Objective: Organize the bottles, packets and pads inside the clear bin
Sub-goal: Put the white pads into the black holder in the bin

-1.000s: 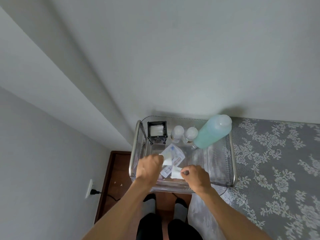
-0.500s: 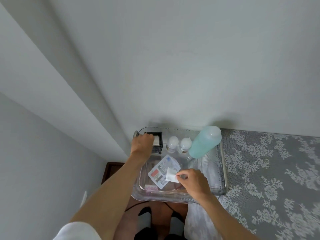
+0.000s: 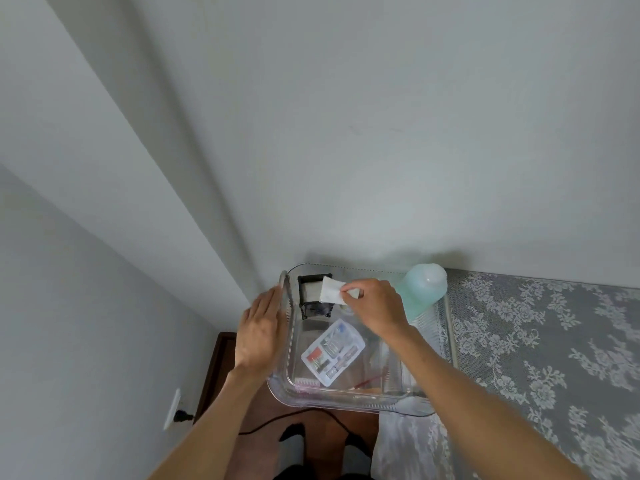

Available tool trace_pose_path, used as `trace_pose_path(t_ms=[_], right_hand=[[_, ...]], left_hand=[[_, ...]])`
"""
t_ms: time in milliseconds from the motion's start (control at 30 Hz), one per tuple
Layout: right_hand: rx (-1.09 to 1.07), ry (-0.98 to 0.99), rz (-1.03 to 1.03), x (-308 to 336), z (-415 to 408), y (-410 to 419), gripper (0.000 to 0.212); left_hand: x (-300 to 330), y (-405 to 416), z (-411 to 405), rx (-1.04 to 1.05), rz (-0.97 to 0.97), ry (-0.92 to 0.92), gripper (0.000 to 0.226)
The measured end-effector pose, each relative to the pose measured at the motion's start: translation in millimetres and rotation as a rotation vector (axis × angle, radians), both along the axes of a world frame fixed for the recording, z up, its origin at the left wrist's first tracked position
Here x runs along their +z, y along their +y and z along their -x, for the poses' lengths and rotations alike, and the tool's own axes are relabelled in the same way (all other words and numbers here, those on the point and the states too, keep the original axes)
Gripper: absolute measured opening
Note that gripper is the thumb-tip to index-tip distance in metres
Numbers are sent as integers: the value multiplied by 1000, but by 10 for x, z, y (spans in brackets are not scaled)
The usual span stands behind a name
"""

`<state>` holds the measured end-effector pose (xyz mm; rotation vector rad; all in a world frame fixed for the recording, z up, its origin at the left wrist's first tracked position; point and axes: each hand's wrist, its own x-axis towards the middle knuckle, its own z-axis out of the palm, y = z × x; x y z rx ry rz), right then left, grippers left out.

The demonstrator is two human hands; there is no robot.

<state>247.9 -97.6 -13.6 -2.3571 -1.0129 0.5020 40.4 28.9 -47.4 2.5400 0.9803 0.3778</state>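
The clear bin (image 3: 349, 400) sits at the corner of a lace-covered surface by the wall. My right hand (image 3: 375, 304) pinches a white pad (image 3: 331, 290) above the black pad holder (image 3: 313, 299) in the bin's far left corner. My left hand (image 3: 259, 330) lies flat against the outside of the bin's left wall, fingers apart, holding nothing. A flat clear packet (image 3: 333, 353) with small printed items lies on the bin floor. A tall teal bottle (image 3: 423, 288) stands at the far right. The small white-capped bottles are hidden behind my right hand.
A grey lace cloth (image 3: 540, 358) covers the surface to the right. Below lie a dark wooden floor (image 3: 221, 365), a wall socket with a black plug (image 3: 180, 415) and cable, and my socked feet. White walls close in behind and to the left.
My right hand carried the white pad from the bin's middle up to the black holder. My left hand left the holder and moved to the outside of the bin's left wall.
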Motion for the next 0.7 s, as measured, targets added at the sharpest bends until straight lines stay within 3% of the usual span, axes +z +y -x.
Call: trace_pose_path(t_ms=[133, 433, 700], right_hand=[[69, -47, -2, -38, -17, 421, 14], [271, -89, 264, -307, -33, 698, 22], [309, -151, 260, -335, -51, 708, 24]], left_hand=[[-5, 4, 103, -33, 84, -46, 47], [-26, -22, 92, -58, 137, -138, 49], [-45, -15, 97, -65, 165, -179, 49]])
